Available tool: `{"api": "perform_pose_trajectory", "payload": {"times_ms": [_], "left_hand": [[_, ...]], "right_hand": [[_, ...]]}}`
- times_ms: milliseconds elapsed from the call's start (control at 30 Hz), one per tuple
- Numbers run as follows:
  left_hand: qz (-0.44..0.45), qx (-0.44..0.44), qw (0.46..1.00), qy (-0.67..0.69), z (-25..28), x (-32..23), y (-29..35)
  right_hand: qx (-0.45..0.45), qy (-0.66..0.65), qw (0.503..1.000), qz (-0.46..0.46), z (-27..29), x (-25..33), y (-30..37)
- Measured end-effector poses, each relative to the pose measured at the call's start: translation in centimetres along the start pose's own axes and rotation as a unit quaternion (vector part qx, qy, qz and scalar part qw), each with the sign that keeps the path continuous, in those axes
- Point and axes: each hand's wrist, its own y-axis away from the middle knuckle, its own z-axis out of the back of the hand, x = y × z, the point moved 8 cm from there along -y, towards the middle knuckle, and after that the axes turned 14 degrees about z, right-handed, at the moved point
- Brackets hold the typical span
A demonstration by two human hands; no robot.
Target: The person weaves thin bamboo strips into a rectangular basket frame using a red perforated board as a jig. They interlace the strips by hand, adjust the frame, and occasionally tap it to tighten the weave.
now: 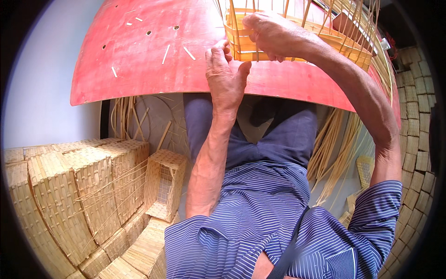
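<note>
Head view, orange basket [241, 41], upright strips [234, 22]

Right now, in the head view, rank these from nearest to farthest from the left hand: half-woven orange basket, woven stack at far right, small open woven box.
1. Half-woven orange basket, right beside the left hand.
2. Small open woven box, lower left.
3. Woven stack, far right.
</note>
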Motion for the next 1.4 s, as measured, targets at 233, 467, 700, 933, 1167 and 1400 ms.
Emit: {"api": "perform_pose_trajectory", "payload": {"times_ms": [233,467,700,933,1167,1400], "left_hand": [[-0.088,-0.071,0.987,-0.111,-1.1,-1.0,0.8],[-0.1,-0.045,0.988,-0.11,-1.6,-0.7,0.6],[-0.084,0.038,0.99,-0.11,-1.7,1.5,0.8],[0.012,0.161,0.984,-0.075,1.0,3.0,-2.4],[-0.036,0.288,0.953,-0.089,-2.4,0.1,-5.2],[-0.207,0.303,0.909,-0.196,-5.5,0.4,-4.6]], "right_hand": [[0.013,-0.063,0.997,-0.033,-0.5,-1.6,0.0],[-0.028,0.079,0.99,0.116,-0.6,-1.7,-0.3],[-0.126,0.112,0.956,0.24,-2.5,-1.0,4.6],[-0.188,0.126,0.953,0.2,-6.1,-7.2,9.2],[-0.197,0.084,0.945,0.247,-6.0,-8.1,12.1],[-0.237,0.07,0.946,0.208,-4.3,-10.5,12.2]]}}
